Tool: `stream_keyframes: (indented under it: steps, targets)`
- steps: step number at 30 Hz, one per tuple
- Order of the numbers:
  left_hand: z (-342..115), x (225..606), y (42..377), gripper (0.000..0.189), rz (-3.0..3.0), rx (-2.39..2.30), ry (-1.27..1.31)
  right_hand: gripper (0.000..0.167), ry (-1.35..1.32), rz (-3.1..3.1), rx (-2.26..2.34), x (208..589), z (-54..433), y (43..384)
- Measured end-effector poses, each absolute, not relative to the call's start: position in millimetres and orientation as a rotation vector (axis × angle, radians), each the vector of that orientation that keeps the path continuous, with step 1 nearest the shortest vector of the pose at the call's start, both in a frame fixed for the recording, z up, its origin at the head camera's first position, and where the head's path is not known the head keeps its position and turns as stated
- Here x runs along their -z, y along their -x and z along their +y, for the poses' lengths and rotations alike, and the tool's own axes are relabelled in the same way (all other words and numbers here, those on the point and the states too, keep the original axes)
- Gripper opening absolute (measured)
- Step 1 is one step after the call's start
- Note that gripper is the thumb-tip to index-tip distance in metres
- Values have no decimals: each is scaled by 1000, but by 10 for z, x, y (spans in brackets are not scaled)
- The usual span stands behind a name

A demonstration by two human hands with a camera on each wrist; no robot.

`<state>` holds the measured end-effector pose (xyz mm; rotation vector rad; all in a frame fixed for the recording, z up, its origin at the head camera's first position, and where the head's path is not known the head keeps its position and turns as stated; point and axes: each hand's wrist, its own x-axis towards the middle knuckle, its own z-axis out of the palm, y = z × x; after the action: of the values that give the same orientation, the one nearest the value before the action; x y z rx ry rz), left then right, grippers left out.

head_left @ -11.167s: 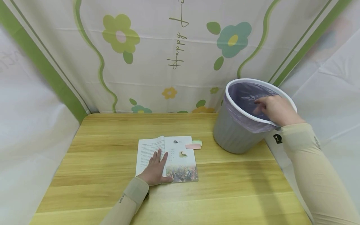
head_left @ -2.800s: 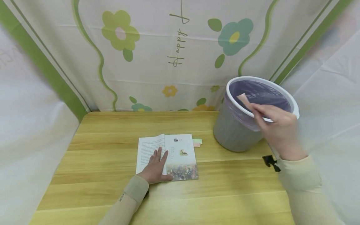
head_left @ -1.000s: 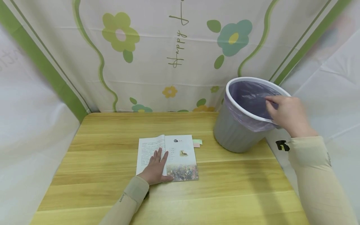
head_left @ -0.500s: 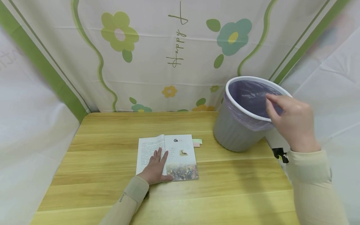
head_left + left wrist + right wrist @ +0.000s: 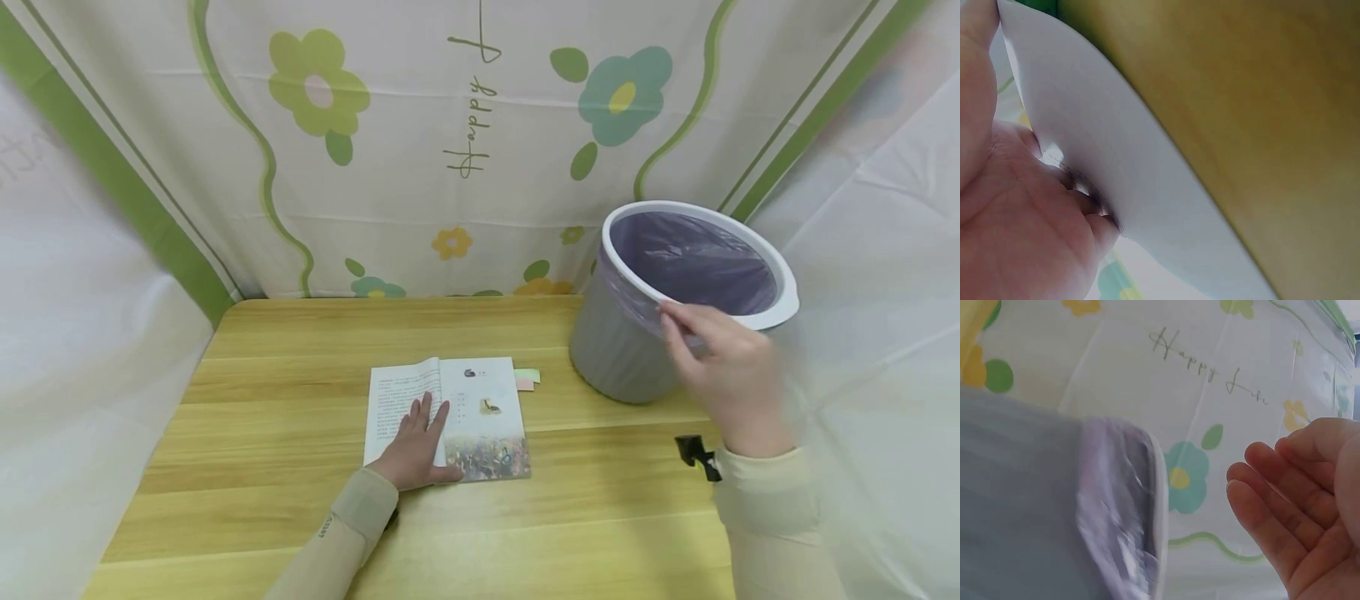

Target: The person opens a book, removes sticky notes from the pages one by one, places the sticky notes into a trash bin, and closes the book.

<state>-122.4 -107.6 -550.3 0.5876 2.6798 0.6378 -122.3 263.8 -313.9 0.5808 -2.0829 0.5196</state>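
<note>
An open book [image 5: 476, 417] lies on the wooden table, with text on its left page and a flower picture low on its right page. My left hand [image 5: 408, 458] rests spread across the lower part of the book, over the gutter. A green sticky tab [image 5: 528, 375] and a pink sticky tab [image 5: 525, 385] stick out past the book's right edge. My right hand [image 5: 731, 379] hovers in front of the grey trash bin [image 5: 622, 354], thumb and forefinger close together. In the right wrist view its fingers [image 5: 1285, 509] are loosely bent, with nothing seen between them.
The bin stands at the table's back right, with a white rim [image 5: 780, 308] and a purple bag liner [image 5: 682, 254]. A flower-printed curtain [image 5: 457, 133] hangs behind the wooden table [image 5: 262, 400], and white cloth [image 5: 877, 350] hangs at the right side.
A pink tab on the book earlier was later in my right hand by the bin; it no longer shows. My right hand has since come back from over the bin, leftward and nearer. My left hand stayed.
</note>
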Motion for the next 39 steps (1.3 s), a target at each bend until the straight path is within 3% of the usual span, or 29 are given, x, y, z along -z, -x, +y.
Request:
stream_keyframes:
  steps: [9,22,39]
  targets:
    - [-1084,5553,1238,115,2676,-650,-589,21,-655,-2156,-655,3762,2469,1222]
    - [-1073,5585,1254,115,2683,-636,-616,30,-441,-2330,-984,4862,2187,1172]
    - [-1080,5595,1256,115,2699,-634,-611,39,-192,-2790,-1112,5410,1882,992]
